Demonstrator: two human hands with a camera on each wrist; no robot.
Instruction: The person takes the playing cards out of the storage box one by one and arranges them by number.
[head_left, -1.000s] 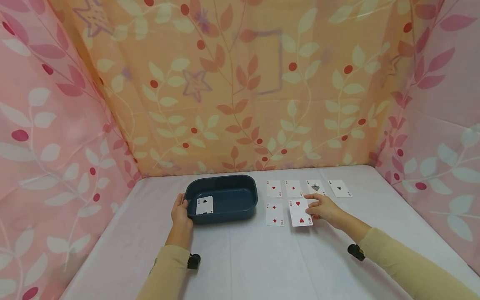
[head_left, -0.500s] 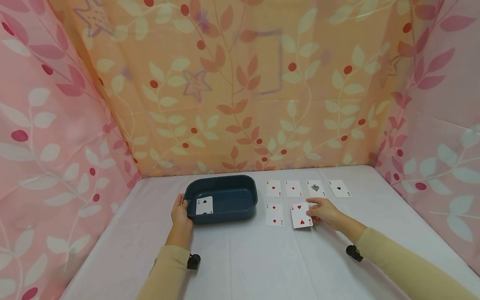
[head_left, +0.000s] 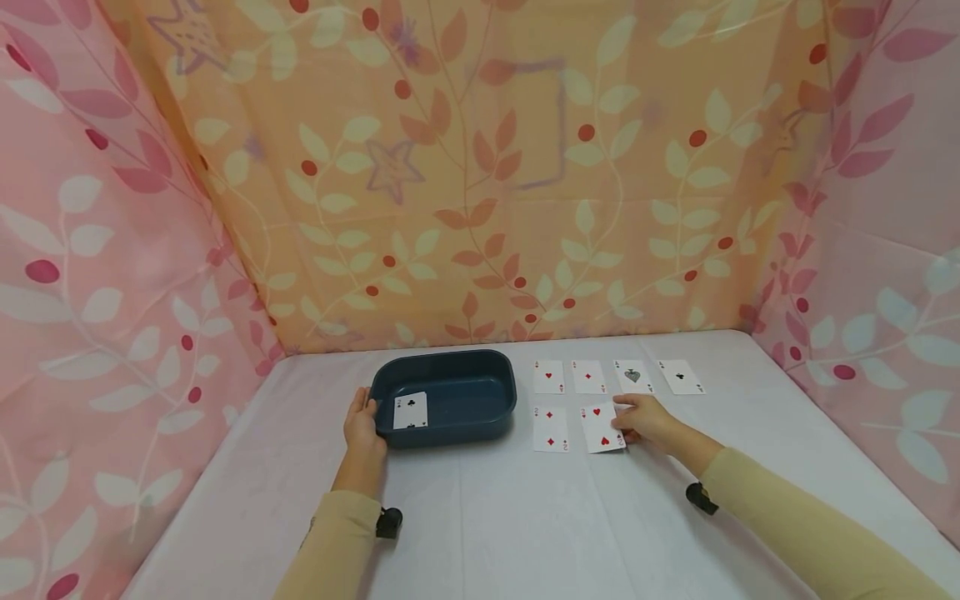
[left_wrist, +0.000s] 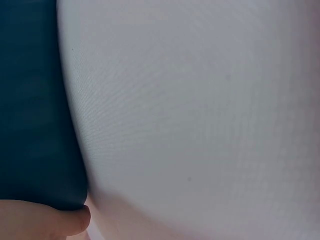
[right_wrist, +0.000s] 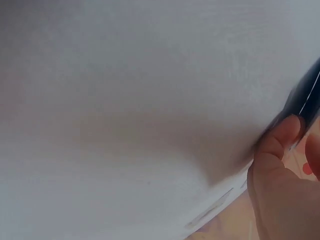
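At the left end of a dark blue plastic basin (head_left: 450, 435), my left hand (head_left: 362, 427) grips its side; the left wrist view shows the thumb (left_wrist: 45, 220) against the wall. Inside lies a two of clubs playing card (head_left: 410, 410), partly hidden by the near wall. My right hand (head_left: 651, 423) pinches the right edge of a two of hearts card (head_left: 600, 429), held low at the table with its near edge slightly raised. Left of it lies a two of diamonds (head_left: 551, 429). In the right wrist view, the thumb (right_wrist: 287, 135) presses the card's edge.
Four aces would be several cards in a back row: ace of hearts (head_left: 549, 377), ace of diamonds (head_left: 588, 377), ace of spades (head_left: 633, 377) and ace of clubs (head_left: 681, 377). A white cloth (head_left: 480, 533) covers the table, with patterned curtains (head_left: 480, 208) around it.
My right hand has lowered the two of hearts to the table beside the two of diamonds. My left hand and the basin have stayed in place.
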